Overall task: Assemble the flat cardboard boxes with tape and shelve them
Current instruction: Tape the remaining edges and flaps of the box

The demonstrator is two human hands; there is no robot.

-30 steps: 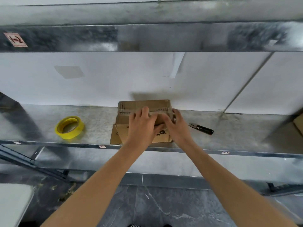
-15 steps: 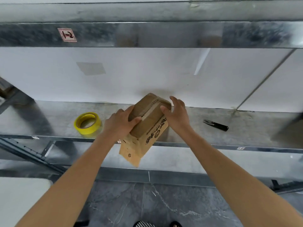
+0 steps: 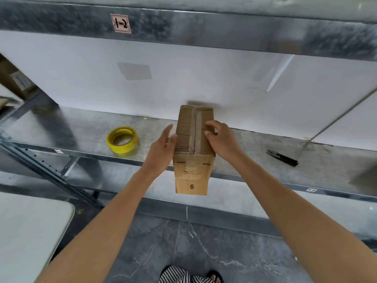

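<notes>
The cardboard box, at the shelf's front edge, sits between the flat, straight-fingered left grip and the right grip curled over its top; its far side is hidden.

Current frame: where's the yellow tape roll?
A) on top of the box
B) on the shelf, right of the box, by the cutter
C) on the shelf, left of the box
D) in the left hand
C: the yellow tape roll lies on the metal shelf, to the left of the cardboard box and apart from it. The black cutter lies on the other side.
</notes>
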